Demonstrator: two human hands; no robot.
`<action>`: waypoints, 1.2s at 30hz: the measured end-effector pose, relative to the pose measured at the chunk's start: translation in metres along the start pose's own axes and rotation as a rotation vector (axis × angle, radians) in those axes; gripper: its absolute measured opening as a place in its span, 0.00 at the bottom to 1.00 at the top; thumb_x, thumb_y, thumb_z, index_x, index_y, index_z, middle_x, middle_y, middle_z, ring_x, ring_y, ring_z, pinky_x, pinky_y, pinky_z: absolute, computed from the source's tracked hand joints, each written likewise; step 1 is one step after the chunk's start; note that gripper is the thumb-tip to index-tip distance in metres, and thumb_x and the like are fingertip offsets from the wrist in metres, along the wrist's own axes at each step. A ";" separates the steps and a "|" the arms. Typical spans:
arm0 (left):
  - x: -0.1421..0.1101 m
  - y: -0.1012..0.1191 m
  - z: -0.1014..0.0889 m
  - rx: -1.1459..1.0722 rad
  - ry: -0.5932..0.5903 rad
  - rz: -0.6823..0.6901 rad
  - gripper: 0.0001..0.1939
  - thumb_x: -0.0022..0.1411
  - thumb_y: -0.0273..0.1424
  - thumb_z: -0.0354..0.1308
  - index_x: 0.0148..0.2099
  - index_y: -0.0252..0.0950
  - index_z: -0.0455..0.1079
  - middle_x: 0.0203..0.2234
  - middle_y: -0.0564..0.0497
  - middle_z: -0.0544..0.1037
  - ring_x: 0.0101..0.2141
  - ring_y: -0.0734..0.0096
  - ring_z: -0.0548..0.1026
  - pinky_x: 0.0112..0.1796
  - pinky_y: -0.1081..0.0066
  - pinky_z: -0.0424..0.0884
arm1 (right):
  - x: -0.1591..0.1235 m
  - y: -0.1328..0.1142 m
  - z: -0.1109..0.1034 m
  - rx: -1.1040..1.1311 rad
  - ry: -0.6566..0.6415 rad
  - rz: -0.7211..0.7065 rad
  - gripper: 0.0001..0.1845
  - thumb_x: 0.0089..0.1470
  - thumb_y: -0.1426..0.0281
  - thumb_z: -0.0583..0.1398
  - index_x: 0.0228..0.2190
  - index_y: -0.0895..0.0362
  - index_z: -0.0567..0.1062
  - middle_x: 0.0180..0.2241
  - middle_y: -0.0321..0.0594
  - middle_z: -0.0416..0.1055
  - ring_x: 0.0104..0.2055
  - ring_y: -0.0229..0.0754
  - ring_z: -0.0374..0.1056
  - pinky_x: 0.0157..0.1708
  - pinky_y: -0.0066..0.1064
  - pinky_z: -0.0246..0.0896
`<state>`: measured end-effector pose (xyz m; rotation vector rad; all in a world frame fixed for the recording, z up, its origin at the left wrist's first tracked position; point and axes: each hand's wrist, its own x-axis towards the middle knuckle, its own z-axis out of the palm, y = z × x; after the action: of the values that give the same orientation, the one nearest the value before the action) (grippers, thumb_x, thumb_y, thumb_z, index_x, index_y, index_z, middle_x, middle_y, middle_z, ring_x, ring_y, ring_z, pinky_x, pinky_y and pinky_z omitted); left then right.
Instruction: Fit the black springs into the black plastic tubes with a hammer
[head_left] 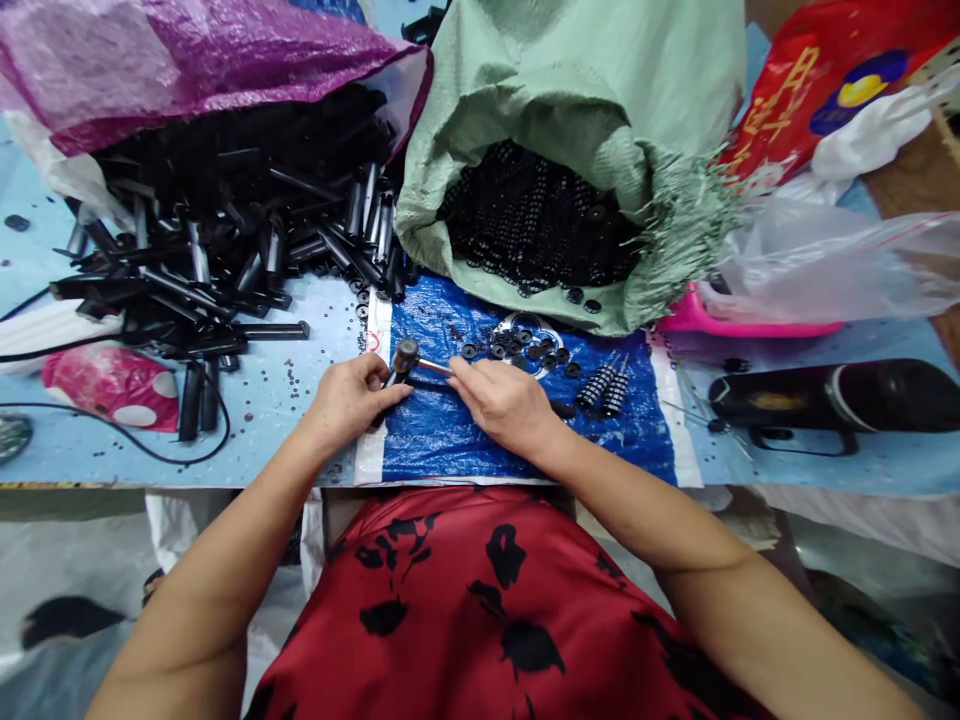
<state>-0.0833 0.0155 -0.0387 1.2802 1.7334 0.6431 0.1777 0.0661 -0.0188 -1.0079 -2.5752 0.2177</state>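
Note:
My right hand [510, 405] is closed around the handle of a small hammer [406, 354], which has a metal shaft and a dark, rounded head. The head is over the fingertips of my left hand [349, 402]. Thumb and fingers of that hand are pinched on a black plastic piece [380, 414], mostly hidden by the hand and the hammer. Both hands are low over a blue woven sheet [435, 440]. Beyond them, loose black discs [534, 350] are scattered on the sheet. Two black-and-white ribbed cylinders [606, 385] with thin metal ends lie right of my right hand.
A green woven sack [525, 110] of black ribbed parts opens toward me. Black tube-like pieces [202, 260] spill from a purple bag [225, 60] at left. A black flask [832, 400] lies at right near a pink tray [750, 318]. A black cable [172, 460] loops at left.

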 end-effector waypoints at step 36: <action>0.023 -0.020 -0.085 0.692 0.516 0.491 0.15 0.63 0.36 0.57 0.29 0.38 0.57 0.36 0.47 0.75 0.42 0.57 0.70 0.38 0.63 0.57 | 0.081 0.093 -0.012 0.044 0.107 0.434 0.25 0.74 0.56 0.47 0.48 0.60 0.76 0.39 0.45 0.77 0.39 0.38 0.71 0.46 0.30 0.64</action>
<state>-0.1692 0.0371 -0.0200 2.2161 2.1779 0.7173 0.1856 0.1890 -0.0108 -1.5085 -2.2193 0.3195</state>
